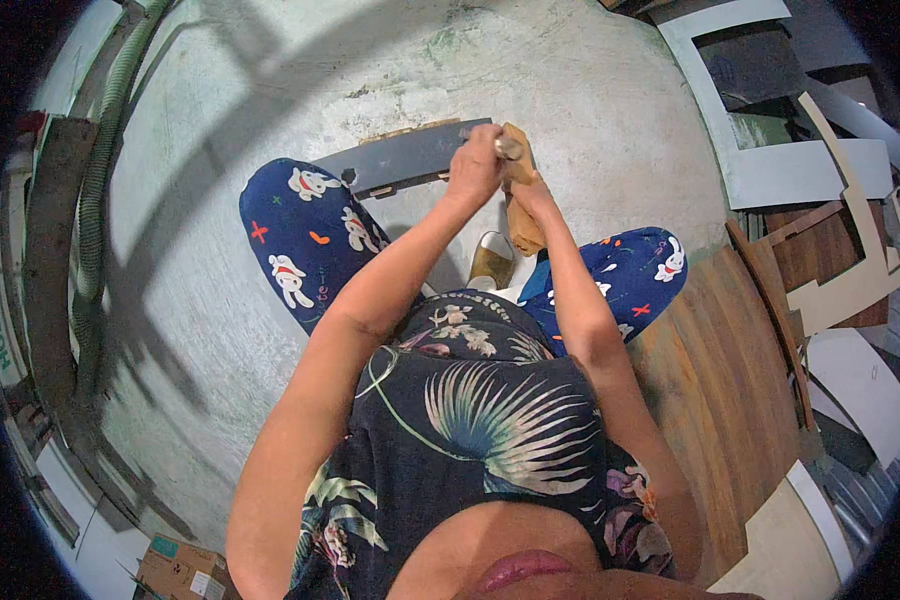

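A dark grey panel (400, 158) with a hole near its left end lies on the floor in front of my crossed legs; light wooden pieces show along its edges. My left hand (477, 165) is closed, at the panel's right end, around a thing with a round silvery end (508, 148); the rest of it is hidden by my fingers. Close beside it, my right hand (533, 196) grips a long brown wood-like block (522, 228) standing across the panel's right end. A yellowish can-like container (492, 258) sits between my legs, just below the block.
Cut boards and white frame-shaped offcuts (810, 170) are piled on the right, beside a brown wood-grain sheet (710, 350). A ribbed hose (90, 200) runs along the left. A cardboard box (182, 570) stands at the lower left. Pale concrete floor (270, 110) surrounds me.
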{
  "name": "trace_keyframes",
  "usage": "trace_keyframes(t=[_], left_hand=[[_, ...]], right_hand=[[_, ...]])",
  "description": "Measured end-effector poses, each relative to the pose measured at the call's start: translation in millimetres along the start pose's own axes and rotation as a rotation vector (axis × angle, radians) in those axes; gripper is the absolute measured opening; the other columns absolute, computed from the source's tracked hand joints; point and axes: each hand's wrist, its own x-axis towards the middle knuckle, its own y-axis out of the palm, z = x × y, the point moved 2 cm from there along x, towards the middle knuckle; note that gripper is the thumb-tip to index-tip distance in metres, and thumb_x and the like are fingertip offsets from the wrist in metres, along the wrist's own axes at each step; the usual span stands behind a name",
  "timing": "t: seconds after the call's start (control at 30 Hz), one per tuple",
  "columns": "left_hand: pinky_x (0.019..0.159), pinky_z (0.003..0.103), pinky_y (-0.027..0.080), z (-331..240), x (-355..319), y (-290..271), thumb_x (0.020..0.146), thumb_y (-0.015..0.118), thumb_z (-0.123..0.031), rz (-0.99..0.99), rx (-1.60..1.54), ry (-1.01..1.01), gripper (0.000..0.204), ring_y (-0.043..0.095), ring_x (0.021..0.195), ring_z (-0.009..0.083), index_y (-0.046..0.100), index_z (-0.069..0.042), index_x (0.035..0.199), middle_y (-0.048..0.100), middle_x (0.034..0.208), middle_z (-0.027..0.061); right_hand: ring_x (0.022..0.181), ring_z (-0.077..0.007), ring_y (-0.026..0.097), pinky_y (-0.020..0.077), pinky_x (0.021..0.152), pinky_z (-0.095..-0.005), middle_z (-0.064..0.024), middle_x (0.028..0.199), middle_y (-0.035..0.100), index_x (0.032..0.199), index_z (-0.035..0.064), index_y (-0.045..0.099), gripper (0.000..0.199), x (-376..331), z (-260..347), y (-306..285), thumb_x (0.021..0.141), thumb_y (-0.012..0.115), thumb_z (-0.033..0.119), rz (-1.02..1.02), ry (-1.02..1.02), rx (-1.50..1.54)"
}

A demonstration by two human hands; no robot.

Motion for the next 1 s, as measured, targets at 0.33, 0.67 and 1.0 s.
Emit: trace_keyframes(t=[0.33, 0.67, 1.0], left_hand=[[0.064, 0.044, 0.049, -33, 9, 6, 0.065, 0.074, -0.015, 0.121, 0.154, 0.062, 0.046, 0.062, 0.084, 0.0349, 0.052, -0.007, 0.104, 0.054, 0.104, 0.0143], [0.064, 0.044, 0.053, -10, 8, 8, 0.079, 0.063, -0.009, 0.072, 0.164, -0.101, 0.033, 0.064, 0.079, 0.037, 0.052, -0.017, 0.109, 0.056, 0.103, 0.0138], [0.061, 0.046, 0.052, -10, 9, -3, 0.079, 0.059, -0.005, -0.018, 0.15, -0.074, 0.025, 0.063, 0.072, 0.0387, 0.051, -0.011, 0.103, 0.054, 0.1, 0.0171]], right_hand=[[0.106, -0.0261, 0.06, 0.0469, 0.088, -0.0369, -0.0167, 0.121, 0.059, 0.134, 0.0051, 0.041, 0.056, 9, -34, 0, 0.081, 0.055, 0.013, -0.016, 0.12, -0.177], [0.11, -0.0383, 0.057, 0.0452, 0.091, -0.0419, -0.0241, 0.113, 0.06, 0.123, -0.0039, 0.048, 0.049, -15, 0, 13, 0.077, 0.057, 0.009, -0.133, -0.011, -0.105], [0.095, -0.0315, 0.064, 0.0492, 0.079, -0.0406, -0.0196, 0.101, 0.065, 0.112, -0.0018, 0.057, 0.041, -21, 11, 15, 0.074, 0.059, 0.012, -0.02, 0.004, -0.032]])
